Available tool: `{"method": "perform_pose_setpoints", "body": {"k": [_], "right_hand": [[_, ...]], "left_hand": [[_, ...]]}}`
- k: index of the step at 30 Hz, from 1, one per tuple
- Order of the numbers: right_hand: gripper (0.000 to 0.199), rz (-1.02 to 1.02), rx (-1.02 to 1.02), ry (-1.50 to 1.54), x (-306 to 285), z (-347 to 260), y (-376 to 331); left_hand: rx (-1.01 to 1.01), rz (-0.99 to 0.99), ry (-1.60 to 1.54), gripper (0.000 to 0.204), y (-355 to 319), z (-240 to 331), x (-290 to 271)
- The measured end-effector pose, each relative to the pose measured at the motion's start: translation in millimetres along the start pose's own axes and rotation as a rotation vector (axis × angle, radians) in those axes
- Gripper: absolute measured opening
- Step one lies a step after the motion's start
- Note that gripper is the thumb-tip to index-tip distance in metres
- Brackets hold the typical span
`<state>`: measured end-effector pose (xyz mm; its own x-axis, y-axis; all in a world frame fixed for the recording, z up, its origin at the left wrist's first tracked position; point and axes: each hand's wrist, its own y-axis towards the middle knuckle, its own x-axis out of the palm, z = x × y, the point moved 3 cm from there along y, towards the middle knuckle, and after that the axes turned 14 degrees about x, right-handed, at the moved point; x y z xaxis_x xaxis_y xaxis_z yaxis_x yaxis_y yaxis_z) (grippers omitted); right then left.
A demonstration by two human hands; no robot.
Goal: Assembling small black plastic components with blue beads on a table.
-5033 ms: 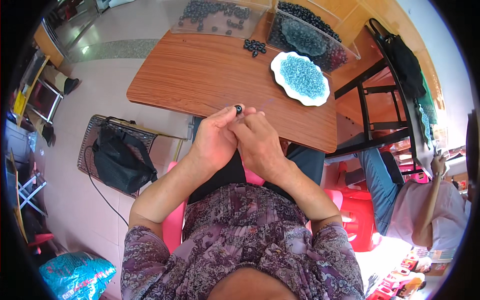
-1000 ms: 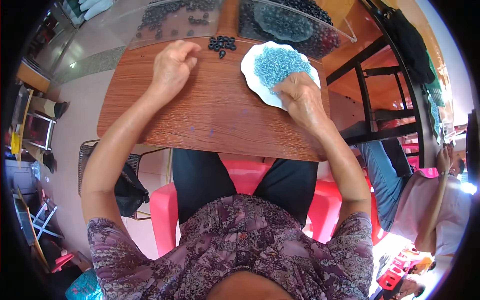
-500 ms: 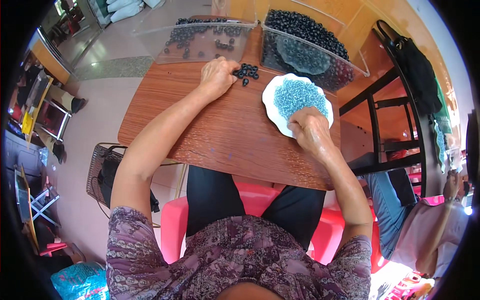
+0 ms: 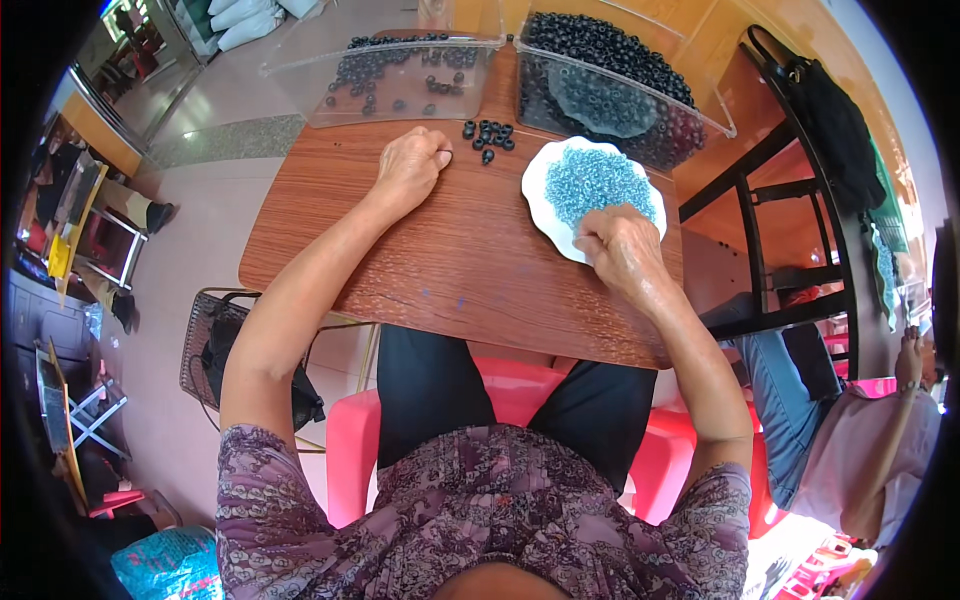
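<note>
Small black rubber rings [image 4: 487,133] are lying loose on the brown wooden table [image 4: 460,260], just beside the curled left hand [image 4: 412,165]. The right hand [image 4: 622,245] is pinching into pale blue beads on the white plate [image 4: 538,195]; whether it holds one I cannot tell. Picking singly, fingertips low, looks wise.

head cam | worn, looks down | near table [image 4: 470,270] | fisheye
</note>
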<state>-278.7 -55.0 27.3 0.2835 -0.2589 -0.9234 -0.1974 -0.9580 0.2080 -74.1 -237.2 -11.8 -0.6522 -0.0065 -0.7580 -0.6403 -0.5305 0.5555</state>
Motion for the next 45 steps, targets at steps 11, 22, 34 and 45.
{"method": "perform_pose_setpoints", "body": {"k": [11,22,34,45], "right_hand": [[0.001,0.128,-0.019,-0.031,4,-2,-8],[0.012,0.103,0.292,0.662,3,14,-24],[0.014,0.254,0.084,0.547,-7,-11,-40],[0.016,-0.109,0.379,1.098,-6,1,-25]], "left_hand": [[-0.625,0.120,-1.489,0.019,-45,37,-12],[-0.731,0.134,-1.818,0.021,-55,88,-11],[-0.636,0.024,-1.462,0.014,-43,124,14],[0.344,0.164,-0.489,0.017,-13,150,17]]}}
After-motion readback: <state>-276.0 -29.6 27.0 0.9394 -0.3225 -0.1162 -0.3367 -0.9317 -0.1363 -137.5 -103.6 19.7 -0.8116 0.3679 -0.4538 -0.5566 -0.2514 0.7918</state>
